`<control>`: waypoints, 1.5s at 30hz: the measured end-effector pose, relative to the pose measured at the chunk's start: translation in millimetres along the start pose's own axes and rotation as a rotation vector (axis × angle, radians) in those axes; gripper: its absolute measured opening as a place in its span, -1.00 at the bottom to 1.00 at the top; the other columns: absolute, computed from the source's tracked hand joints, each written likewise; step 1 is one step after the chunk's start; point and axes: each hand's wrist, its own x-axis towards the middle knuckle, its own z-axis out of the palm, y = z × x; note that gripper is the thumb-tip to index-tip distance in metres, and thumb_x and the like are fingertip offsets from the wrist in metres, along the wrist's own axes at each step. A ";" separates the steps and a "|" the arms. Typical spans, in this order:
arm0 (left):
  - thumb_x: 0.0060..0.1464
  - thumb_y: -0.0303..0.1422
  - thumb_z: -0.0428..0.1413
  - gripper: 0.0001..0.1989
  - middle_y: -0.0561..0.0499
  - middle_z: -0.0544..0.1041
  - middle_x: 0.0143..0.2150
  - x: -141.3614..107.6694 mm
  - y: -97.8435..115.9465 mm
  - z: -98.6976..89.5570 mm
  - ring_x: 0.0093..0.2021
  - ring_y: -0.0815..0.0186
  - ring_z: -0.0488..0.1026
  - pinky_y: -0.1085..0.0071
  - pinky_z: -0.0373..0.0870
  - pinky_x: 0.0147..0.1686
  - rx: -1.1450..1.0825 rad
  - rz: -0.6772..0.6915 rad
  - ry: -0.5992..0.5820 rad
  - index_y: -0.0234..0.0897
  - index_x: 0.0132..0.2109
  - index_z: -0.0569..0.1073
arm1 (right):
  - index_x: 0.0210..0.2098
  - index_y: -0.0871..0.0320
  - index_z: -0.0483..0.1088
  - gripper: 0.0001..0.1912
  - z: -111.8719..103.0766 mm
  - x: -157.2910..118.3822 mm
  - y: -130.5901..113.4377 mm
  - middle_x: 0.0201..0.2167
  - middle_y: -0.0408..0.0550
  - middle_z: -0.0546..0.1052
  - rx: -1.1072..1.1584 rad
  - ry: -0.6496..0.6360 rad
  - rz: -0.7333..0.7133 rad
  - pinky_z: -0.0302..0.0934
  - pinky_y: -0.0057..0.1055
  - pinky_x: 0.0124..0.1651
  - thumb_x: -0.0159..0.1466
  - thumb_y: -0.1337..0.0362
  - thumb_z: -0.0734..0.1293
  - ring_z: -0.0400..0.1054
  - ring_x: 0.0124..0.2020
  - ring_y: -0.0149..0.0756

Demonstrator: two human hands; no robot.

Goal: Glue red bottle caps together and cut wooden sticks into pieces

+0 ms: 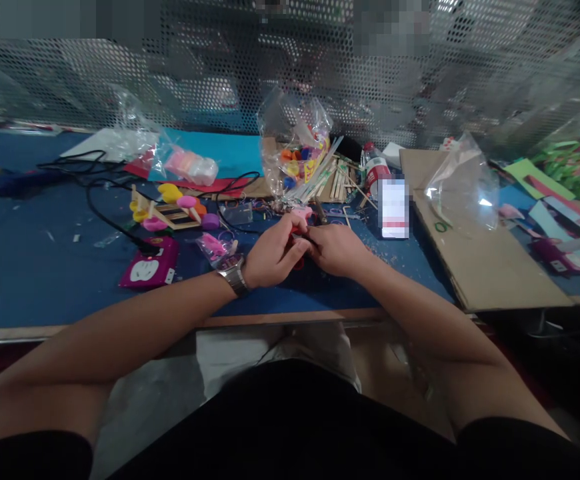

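My left hand [276, 252], with a metal watch [234, 273] at its wrist, curls its fingers against my right hand [339, 249] over the blue table. Between them show a small pink piece [301, 213] at the top and a bit of red below; the fingers hide most of what they hold. The fingers of my right hand are bent and closed, and its grasp is covered. Left of my left hand lies a clear bag with pink pieces [213, 245]. Wooden sticks [343, 179] are heaped beyond both hands.
A purple box [151, 264] with a black cable stands at left, near a stick-and-clay model [170, 212]. Behind are a bag of colourful pieces [295, 160] and a bottle [374, 170]. A lit phone [393, 208] and cardboard [490, 267] lie at right.
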 end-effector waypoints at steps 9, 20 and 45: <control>0.56 0.19 -0.13 -0.46 -0.01 0.58 -0.24 -2.5 1.9 -4.9 -0.31 0.25 0.50 0.26 0.34 -0.27 0.153 -0.008 -0.054 -0.16 -0.07 0.40 | 0.24 0.15 0.56 -0.46 -6.6 -4.1 -1.6 0.07 0.23 0.77 -0.043 -0.067 -0.021 0.02 -0.18 -0.22 0.66 -0.03 0.11 0.68 0.03 0.16; 0.50 0.32 -0.15 -0.34 0.01 0.58 -0.31 -3.4 3.9 1.1 -0.36 0.29 0.48 0.29 0.31 -0.33 0.108 -0.032 0.032 -0.16 -0.19 0.39 | 0.20 0.10 0.56 -0.46 -5.0 -6.3 -10.8 0.02 0.20 0.79 -0.091 -0.052 -0.009 -0.07 -0.19 -0.25 0.64 -0.02 0.07 0.67 -0.07 0.10; 0.48 0.22 0.03 -0.49 0.12 0.49 -0.35 2.5 4.5 -3.7 -0.52 0.41 0.34 0.36 0.24 -0.45 0.092 0.023 0.092 -0.15 -0.13 0.35 | 0.24 0.12 0.56 -0.53 -3.6 -6.8 -12.6 0.08 0.18 0.78 -0.042 -0.019 -0.048 -0.06 -0.18 -0.23 0.60 0.08 0.14 0.68 -0.01 0.09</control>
